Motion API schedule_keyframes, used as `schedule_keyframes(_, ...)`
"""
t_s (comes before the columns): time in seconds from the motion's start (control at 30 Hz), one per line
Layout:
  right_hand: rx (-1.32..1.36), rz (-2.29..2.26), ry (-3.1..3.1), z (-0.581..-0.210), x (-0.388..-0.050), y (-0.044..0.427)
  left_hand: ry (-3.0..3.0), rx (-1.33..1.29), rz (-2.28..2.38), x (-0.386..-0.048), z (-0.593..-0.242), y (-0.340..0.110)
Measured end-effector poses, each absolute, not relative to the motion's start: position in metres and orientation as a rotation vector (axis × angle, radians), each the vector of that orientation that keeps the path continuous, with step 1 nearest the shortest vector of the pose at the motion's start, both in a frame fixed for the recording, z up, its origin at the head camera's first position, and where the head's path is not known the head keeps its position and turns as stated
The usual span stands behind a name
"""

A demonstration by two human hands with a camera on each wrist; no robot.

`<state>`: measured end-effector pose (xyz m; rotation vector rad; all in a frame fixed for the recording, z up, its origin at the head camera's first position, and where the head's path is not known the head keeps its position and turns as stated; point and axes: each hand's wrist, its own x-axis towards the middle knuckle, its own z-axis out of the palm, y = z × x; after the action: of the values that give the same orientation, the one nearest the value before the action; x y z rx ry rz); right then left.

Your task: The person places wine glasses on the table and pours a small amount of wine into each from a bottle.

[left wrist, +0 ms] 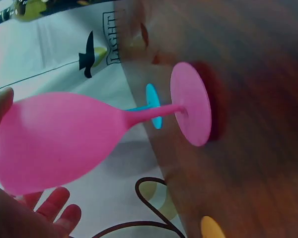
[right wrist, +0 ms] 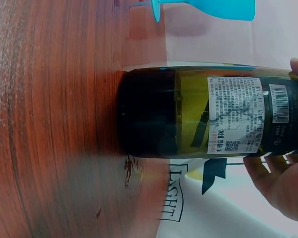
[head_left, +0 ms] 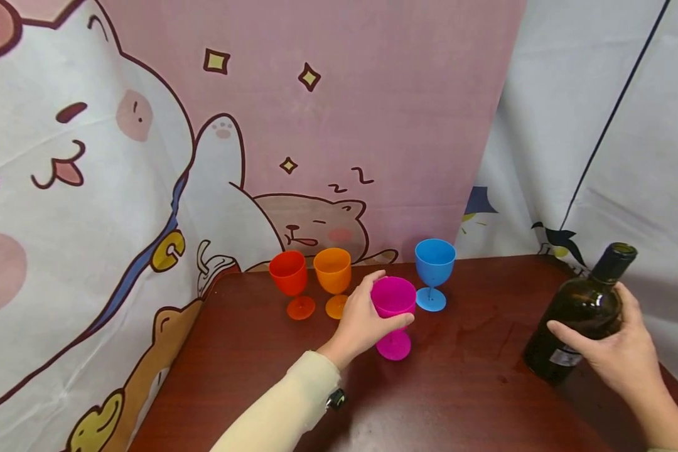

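My left hand (head_left: 364, 320) holds a magenta plastic goblet (head_left: 394, 301) by its bowl, thumb on the near side and fingers round the far side. In the left wrist view the goblet's round foot (left wrist: 190, 104) is close to the table; whether it touches is unclear. At the right, my right hand (head_left: 624, 351) grips a dark green glass wine bottle (head_left: 576, 314) round its body. The bottle's mouth is uncorked, and a white printed label (right wrist: 235, 115) shows in the right wrist view. Its base is at or just above the tabletop. Dark liquid fills its lower part.
Behind the magenta goblet, a red goblet (head_left: 289, 273), an orange goblet (head_left: 333, 270) and a blue goblet (head_left: 435, 263) stand upright near the back edge of the brown wooden table (head_left: 457, 389). A cartoon-printed cloth (head_left: 373, 125) hangs behind the table. Wet-looking marks lie near the bottle.
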<state>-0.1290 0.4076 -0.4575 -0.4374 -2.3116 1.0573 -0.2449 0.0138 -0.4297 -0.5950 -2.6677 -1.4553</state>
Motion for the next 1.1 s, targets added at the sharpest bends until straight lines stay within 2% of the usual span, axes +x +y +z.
schedule_keyframes(0.23, -0.415, 1.045, -2.296, -0.459, -0.130, 0.407, -2.704, -0.669, -1.510, -0.232, -0.439, -0.001)
schedule_keyframes(0.8, -0.451, 0.990, -2.318, -0.460, -0.135, 0.412, -2.638, -0.681, -1.681, -0.231, -0.446, -0.006)
schedule_keyframes(1.1, -0.272, 0.841, -2.464, -0.439, -0.147, 0.398, -2.630, -0.674, -1.716, -0.231, -0.448, -0.005)
